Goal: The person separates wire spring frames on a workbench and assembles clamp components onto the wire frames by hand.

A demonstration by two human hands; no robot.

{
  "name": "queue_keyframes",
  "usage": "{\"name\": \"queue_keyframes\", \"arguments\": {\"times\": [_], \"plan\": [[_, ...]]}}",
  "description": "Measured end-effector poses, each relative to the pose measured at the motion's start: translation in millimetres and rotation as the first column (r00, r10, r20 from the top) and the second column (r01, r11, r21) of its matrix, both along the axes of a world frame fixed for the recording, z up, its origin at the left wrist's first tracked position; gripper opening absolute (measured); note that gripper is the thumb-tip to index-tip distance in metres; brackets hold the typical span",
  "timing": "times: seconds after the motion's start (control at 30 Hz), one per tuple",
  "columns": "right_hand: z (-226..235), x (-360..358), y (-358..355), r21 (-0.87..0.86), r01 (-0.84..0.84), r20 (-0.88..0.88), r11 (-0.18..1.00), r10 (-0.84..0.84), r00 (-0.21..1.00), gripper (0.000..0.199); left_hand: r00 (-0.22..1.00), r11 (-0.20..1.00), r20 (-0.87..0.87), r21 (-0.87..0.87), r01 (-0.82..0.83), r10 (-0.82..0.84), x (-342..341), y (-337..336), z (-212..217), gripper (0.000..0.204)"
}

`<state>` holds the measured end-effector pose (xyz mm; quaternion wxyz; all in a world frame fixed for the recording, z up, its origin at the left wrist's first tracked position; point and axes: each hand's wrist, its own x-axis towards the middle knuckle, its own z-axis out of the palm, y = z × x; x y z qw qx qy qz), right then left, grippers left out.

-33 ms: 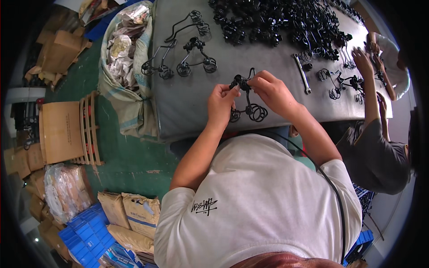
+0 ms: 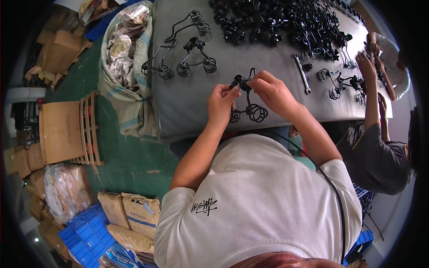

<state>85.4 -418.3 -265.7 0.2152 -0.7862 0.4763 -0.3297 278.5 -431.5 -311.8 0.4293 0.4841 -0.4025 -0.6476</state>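
Best to work just above the near edge of the broad, flat bench [image 2: 187,96] covered in smooth grey sheeting, well away from the big tangled heap of glossy black bent-metal parts [image 2: 281,24] at its far side, to avoid snagging. Also worth keeping apart from the tall, pale, woven sack [image 2: 134,111], stuffed with crumpled paper-like scraps [image 2: 120,64], against the left side of the bench. Held between both hands over that near edge: a black wire-and-clamp assembly [image 2: 249,106], with slim bent rods and round coils toward the body (springy-looking, so probably apt to twist under a one-sided push). Left hand [image 2: 219,102] closed round the left of its far end, thumb pressed on; best kept firm as the anchor. Right hand [image 2: 271,91] pinching the right of that end with the fingertips; best worked gently, without forcing. Off to the right, on the bench: a slender, bright steel wrench [image 2: 303,75], hard and straight. Smaller, between the fingers: the dark, rounded, knobbly clamp joint [image 2: 240,80], worth lining up by eye before adding pressure. Smallest: a stubby black cylinder [image 2: 307,67] just beside the wrench, probably easily rolled away.
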Motion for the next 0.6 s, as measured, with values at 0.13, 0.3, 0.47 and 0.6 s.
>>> {"name": "queue_keyframes", "arguments": {"times": [0.13, 0.3, 0.47, 0.6], "plan": [[2.4, -1.0, -0.6, -0.009, -0.019, -0.02, 1.0, 0.018, 1.0, 0.019, 0.999, 1.0, -0.038, -0.017, -0.017, 0.016, -0.7, -1.0, -4.5, 0.028], [0.3, 3.8, 0.6, 0.16, 0.086, 0.051, 0.983, -0.096, 0.994, 0.012, 0.999, 0.999, -0.043, -0.043, 0.001, -0.002, -1.7, 0.4, -7.9, 0.028], [-8.9, 4.5, 0.4, -0.223, 0.081, -0.317, 0.971, -0.151, 0.936, 0.019, 1.0, 0.999, 0.026, -0.041, 0.009, -0.008, -5.2, 2.5, -1.9, 0.029], [-2.9, 6.5, 3.8, -0.109, 0.185, -0.227, 0.977, -0.206, 0.952, 0.021, 1.0, 0.999, -0.008, -0.035, 0.004, -0.004, -3.8, 1.2, -3.7, 0.029]]}}
